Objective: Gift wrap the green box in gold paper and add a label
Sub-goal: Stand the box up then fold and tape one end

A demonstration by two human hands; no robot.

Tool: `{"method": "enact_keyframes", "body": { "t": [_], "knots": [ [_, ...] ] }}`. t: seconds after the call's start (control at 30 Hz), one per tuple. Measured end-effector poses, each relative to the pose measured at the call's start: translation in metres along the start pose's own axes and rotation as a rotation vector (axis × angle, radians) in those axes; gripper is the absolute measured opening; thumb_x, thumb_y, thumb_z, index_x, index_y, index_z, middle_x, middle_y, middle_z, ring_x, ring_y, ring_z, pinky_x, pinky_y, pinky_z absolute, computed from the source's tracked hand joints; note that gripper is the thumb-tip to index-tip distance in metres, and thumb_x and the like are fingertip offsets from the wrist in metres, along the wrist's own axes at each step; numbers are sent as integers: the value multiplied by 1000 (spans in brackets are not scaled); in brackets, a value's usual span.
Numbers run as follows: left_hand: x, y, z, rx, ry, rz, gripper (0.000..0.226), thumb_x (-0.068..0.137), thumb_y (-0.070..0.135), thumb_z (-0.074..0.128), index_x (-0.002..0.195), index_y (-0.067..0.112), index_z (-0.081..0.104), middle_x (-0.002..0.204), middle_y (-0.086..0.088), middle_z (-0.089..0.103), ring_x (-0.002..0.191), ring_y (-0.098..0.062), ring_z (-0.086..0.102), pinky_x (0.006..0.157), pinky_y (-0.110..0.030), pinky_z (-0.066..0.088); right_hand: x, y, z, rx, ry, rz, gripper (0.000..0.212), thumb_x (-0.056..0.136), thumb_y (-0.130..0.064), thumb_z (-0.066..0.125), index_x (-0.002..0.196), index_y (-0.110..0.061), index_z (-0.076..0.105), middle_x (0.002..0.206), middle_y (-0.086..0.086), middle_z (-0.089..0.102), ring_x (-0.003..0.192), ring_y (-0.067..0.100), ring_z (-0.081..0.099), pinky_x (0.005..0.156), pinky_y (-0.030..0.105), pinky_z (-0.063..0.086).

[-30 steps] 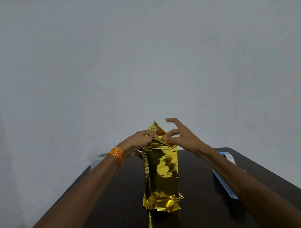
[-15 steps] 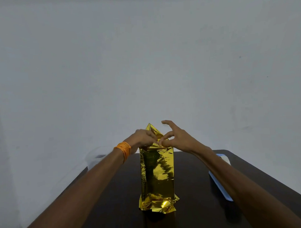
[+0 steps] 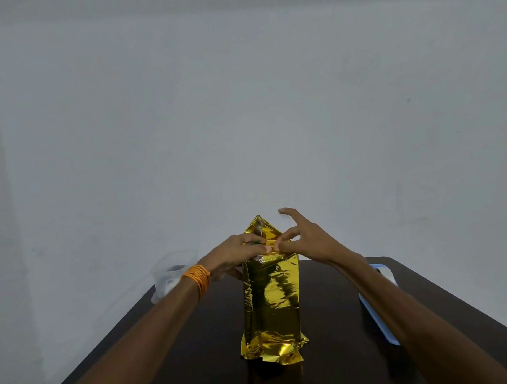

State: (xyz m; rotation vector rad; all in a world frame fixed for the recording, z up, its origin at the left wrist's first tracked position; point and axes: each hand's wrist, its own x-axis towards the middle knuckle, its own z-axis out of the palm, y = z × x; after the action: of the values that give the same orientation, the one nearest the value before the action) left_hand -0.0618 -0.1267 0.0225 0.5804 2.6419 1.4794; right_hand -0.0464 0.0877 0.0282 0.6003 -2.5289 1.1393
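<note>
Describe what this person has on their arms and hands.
Left forearm and right forearm are bare, with no sleeves in view. The left one carries a band of orange thread, wound many times. Left hand and right hand have no gloves; no rings show.

A plain pale grey wall (image 3: 243, 106) fills most of the view, evenly and dimly lit. Below it a dark, glossy tabletop (image 3: 331, 318) carries a clear plastic tub (image 3: 170, 273) at its far left corner and a blue tray (image 3: 377, 319) along its right side.

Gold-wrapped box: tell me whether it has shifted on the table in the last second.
No. The gold-wrapped box stands at the same spot relative to the blue tray on the table; only the camera drifted.
</note>
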Motion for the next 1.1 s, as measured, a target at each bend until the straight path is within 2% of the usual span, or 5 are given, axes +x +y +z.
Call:
{"method": "enact_keyframes", "body": {
  "t": [0.33, 0.47, 0.63, 0.9, 1.1],
  "knots": [
    [4, -6, -3, -52, -15, 35, 50, 85, 44, 70, 132, 29, 58, 136, -6, 52, 122, -23, 50, 86, -36, 48, -3, -4, 1, -54, 56, -74, 72, 84, -23, 76, 144, -36, 37, 91, -10, 76, 96, 6, 68, 86, 22, 43],
    [7, -10, -5, -72, -19, 45, 54, 85, 44, 71, 134, 27, 57, 135, -7, 52, 121, -23, 51, 101, -43, 43, -10, -9, -3, 67, 295, -129, 39, 91, -32, 69, 126, -39, 55, 98, -10, 73, 99, -2, 63, 86, 18, 43],
    [7, -13, -6, -98, -15, 52, 50, 83, 44, 73, 129, 27, 60, 129, -8, 60, 117, -22, 57, 80, -33, 53, -8, -22, -13, 151, 360, -139, 8, 95, -31, 65, 97, -28, 72, 97, -12, 72, 94, 7, 65, 82, 31, 53],
    [8, -16, -8, -140, -14, 11, 51, 80, 45, 76, 126, 30, 60, 121, -2, 62, 110, -19, 61, 86, -43, 57, -7, -42, -19, 99, 48, -131, 11, 93, -18, 68, 100, -14, 75, 80, 5, 75, 74, 3, 64, 69, 20, 43],
    [5, -13, -7, -115, -11, 27, 56, 82, 43, 74, 132, 26, 56, 123, -1, 59, 115, -23, 58, 81, -39, 55, -4, -47, -18, 111, -106, -127, 54, 90, -10, 70, 137, -30, 51, 77, 8, 73, 83, 14, 70, 88, 22, 42]
  ]
}}
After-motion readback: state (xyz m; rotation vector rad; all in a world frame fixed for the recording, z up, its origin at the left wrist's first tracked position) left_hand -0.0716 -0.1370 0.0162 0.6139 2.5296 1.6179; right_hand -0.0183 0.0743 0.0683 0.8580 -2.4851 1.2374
